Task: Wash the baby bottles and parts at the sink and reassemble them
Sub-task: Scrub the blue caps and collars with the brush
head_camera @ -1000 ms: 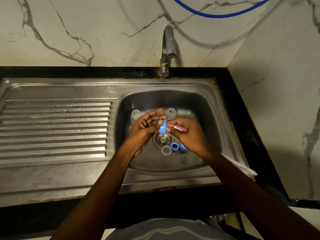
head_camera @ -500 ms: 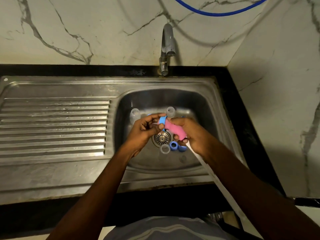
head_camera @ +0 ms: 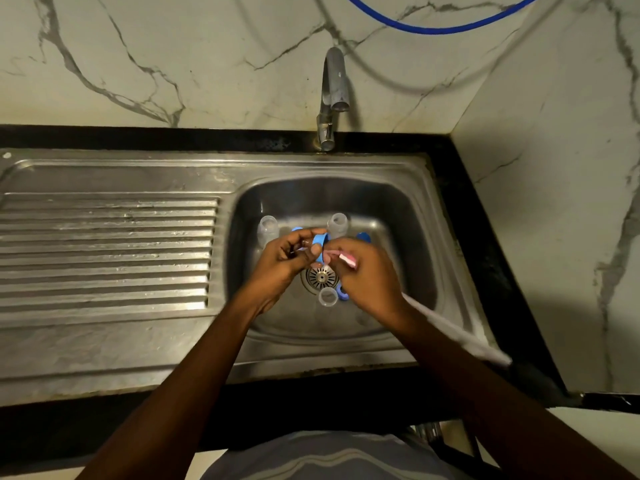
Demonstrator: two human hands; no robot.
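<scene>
Over the middle of the sink basin (head_camera: pixel 415 237), the left hand (head_camera: pixel 287 261) holds a blue screw ring (head_camera: pixel 319 241); its grip is narrow, thumb and curled fingers pinching the ring, which is turned on edge with its open side towards the right. The right hand (head_camera: pixel 367 275) is just beside it on the right, its grip closed round a pink brush head (head_camera: pixel 348 259) whose tip meets the ring's opening. The brush's white handle (head_camera: pixel 450 330) runs out from under that hand, near and to the right, across the basin rim. Both hands hover above the drain strainer (head_camera: pixel 320 277) on the basin floor. Just on the near side of the strainer stands a small clear cap (head_camera: pixel 328 296), and touching it on the right lies a second blue ring (head_camera: pixel 343 294), partly hidden by the right hand. At the far side of the basin stand two clear bottles, mouths up: the left bottle (head_camera: pixel 267 228) beyond the left hand, the right bottle (head_camera: pixel 337 223) just beyond the held ring. Further blue parts show beside them, one (head_camera: pixel 296 229) between the bottles and one (head_camera: pixel 363 237) to the right; I cannot tell what they are. The ribbed draining board (head_camera: pixel 104 247) lies to the left. The tap (head_camera: pixel 334 84) rises at the far edge, with no water visible from it, and the black desk (head_camera: pixel 485 237) frames the sink below marble walls, across which a blue hose (head_camera: pixel 433 29) loops.
</scene>
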